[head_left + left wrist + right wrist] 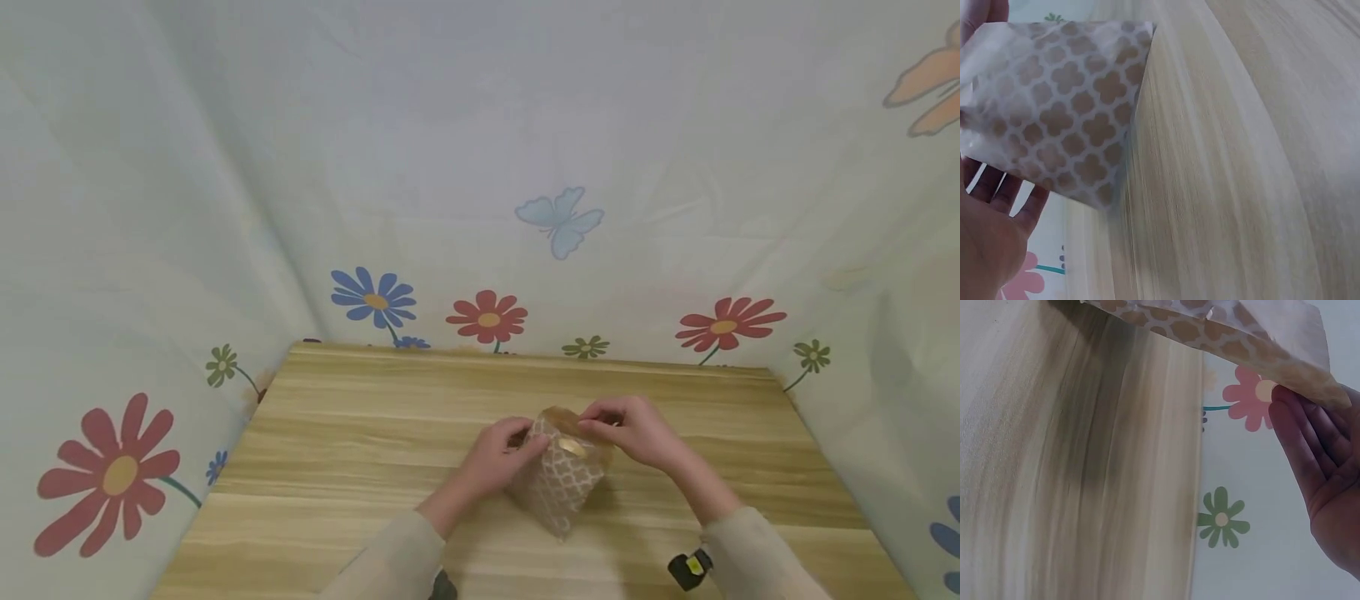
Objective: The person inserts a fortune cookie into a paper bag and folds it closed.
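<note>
A small paper bag (566, 483) with a white lattice pattern on brown is held tilted over the wooden table, its brown upper edge uppermost. On its left side my left hand (501, 457) grips the bag, thumb across the front. The right hand (633, 432) pinches the top right edge. A shiny gold oval patch (572, 447) shows near the top of the front. In the left wrist view the bag (1072, 119) covers part of the left hand (997, 231). The right wrist view has the bag's edge (1235, 344) at the right hand's fingers (1310, 431). The bag's inside is hidden.
The light wooden table (360, 417) ends at a pale cloth backdrop (420, 150) printed with flowers and butterflies, which also hangs at both sides. A black strapped device (688, 570) is on the right wrist; part of another dark one (443, 586) shows by the left sleeve.
</note>
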The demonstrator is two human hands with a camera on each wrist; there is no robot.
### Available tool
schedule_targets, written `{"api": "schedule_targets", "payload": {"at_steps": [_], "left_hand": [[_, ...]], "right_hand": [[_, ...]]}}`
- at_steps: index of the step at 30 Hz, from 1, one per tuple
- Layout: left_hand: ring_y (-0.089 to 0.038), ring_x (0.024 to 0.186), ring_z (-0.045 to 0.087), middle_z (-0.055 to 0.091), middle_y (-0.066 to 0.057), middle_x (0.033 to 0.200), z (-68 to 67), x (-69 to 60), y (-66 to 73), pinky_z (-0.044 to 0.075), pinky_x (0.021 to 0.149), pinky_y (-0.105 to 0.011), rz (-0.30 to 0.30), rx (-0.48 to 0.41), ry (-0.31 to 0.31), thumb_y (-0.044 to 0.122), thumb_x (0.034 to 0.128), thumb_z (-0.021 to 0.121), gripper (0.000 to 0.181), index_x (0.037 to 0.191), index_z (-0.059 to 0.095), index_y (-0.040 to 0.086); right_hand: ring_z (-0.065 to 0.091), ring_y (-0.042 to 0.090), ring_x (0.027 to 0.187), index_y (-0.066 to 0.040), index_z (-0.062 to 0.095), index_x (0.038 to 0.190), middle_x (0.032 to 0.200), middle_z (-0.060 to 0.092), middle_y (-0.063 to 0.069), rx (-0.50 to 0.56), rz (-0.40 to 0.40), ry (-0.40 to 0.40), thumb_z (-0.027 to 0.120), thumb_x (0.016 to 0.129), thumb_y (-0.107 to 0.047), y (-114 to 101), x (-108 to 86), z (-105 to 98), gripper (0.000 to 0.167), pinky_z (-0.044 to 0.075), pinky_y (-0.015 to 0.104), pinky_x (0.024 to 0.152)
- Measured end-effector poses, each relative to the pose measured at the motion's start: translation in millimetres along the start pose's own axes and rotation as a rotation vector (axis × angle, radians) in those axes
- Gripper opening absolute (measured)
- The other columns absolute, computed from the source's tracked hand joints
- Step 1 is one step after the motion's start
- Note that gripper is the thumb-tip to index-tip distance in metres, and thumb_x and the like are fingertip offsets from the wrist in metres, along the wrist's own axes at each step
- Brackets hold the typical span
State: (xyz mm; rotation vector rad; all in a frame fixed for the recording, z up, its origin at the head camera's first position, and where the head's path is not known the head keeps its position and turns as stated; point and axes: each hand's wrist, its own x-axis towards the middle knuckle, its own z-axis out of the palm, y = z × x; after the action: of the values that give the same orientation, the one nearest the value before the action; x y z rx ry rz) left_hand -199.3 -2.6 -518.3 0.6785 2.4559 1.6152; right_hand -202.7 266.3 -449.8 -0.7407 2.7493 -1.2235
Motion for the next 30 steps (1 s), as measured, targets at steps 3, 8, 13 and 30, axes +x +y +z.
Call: {"api": "schedule_targets", "payload": {"at_steps": [3, 8, 13, 30], "left_hand": [[-0.018, 0.11, 0.07, 0.075, -0.005, 0.122, 1.5, 1.1, -2.0, 0.06, 0.097, -0.036, -0.019, -0.019, 0.005, 0.044, 0.1082, 0.062, 0.039, 0.125, 0.075, 0.011], [-0.015, 0.103, 0.069, 0.075, -0.001, 0.114, 4.5, 3.3, -4.6, 0.059, 0.091, -0.033, -0.057, -0.048, 0.012, 0.046, 0.1101, 0.057, 0.04, 0.12, 0.076, 0.012], [-0.012, 0.093, 0.064, 0.072, 0.003, 0.101, 7.3, 4.6, -4.0, 0.055, 0.084, -0.031, -0.112, -0.088, 0.037, 0.049, 0.1101, 0.055, 0.041, 0.108, 0.078, 0.015], [-0.011, 0.09, 0.065, 0.076, 0.004, 0.099, 9.1, 7.8, -7.6, 0.056, 0.079, -0.029, -0.146, -0.091, 0.084, 0.026, 0.105, 0.069, 0.018, 0.101, 0.081, 0.014]], "right_hand": [[0.069, 0.007, 0.084, -0.015, 0.082, 0.103, 0.093, 0.077, -0.007, 0.033, 0.014, -0.007, 0.075, 0.101, -0.017, 6.4, 3.2, 5.1, 0.007, 0.059, 0.026, 0.075], [0.071, 0.009, 0.085, -0.014, 0.083, 0.104, 0.094, 0.078, -0.005, 0.088, 0.042, -0.029, 0.075, 0.101, -0.019, 13.3, 8.0, 11.4, 0.009, 0.059, 0.027, 0.076], [0.07, 0.01, 0.084, -0.015, 0.083, 0.103, 0.092, 0.078, -0.005, 0.102, 0.057, -0.048, 0.076, 0.101, -0.021, 14.5, 12.1, 15.4, 0.01, 0.058, 0.026, 0.074], [0.065, 0.01, 0.078, -0.012, 0.082, 0.1, 0.088, 0.076, -0.004, 0.109, 0.073, -0.074, 0.076, 0.101, -0.02, 17.5, 20.3, 20.9, 0.01, 0.054, 0.026, 0.07]]}}
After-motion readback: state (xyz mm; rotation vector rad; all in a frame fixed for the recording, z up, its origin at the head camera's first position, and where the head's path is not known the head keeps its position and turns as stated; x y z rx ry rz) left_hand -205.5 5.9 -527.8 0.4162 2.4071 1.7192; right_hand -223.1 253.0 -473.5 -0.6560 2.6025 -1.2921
